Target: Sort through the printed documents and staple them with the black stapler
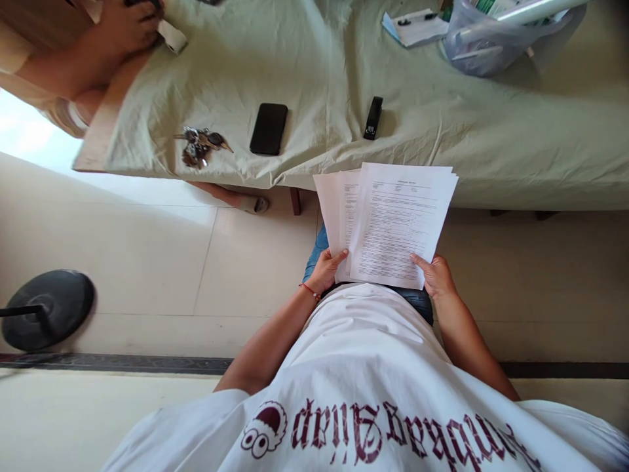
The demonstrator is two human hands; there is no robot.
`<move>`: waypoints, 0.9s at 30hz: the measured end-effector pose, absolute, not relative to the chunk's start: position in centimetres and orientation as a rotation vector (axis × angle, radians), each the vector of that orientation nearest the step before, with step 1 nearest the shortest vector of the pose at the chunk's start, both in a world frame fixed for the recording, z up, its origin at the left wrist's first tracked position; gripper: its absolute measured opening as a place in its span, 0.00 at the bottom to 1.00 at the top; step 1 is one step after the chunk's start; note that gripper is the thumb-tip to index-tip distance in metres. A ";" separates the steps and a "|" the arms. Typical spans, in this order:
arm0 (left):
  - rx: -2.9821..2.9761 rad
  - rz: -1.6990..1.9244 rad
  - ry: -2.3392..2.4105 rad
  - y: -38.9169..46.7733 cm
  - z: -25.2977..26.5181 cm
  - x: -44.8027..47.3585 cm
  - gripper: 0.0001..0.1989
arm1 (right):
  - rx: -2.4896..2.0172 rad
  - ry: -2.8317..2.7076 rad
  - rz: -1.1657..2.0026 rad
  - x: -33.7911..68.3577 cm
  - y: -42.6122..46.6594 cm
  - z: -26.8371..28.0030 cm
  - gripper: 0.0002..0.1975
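Observation:
Several printed sheets of paper are fanned out over my lap, their far edges in front of the table's edge. My left hand grips the lower left corner of the sheets, thumb on top. At the lower right edge, my right hand pinches them with its thumb over the text. The fingers of both hands are mostly hidden beneath the paper. Beyond the sheets, a black stapler lies on the cloth, apart from both hands.
A table with a pale green cloth bears a black phone, a bunch of keys, a small paper pad and a plastic bag. Another person's hand rests at the far left. A round black stand base is on the floor.

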State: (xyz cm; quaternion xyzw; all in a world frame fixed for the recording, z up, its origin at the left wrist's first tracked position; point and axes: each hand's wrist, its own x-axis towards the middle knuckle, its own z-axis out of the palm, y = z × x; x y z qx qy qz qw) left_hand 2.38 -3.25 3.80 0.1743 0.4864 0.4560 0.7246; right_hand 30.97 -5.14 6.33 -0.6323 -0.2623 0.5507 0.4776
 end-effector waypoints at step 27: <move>0.337 1.025 1.026 -3.1 3.1 2.1 0.30 | -1.472 -0.607 1.053 36.9 -4.2 5.0 0.24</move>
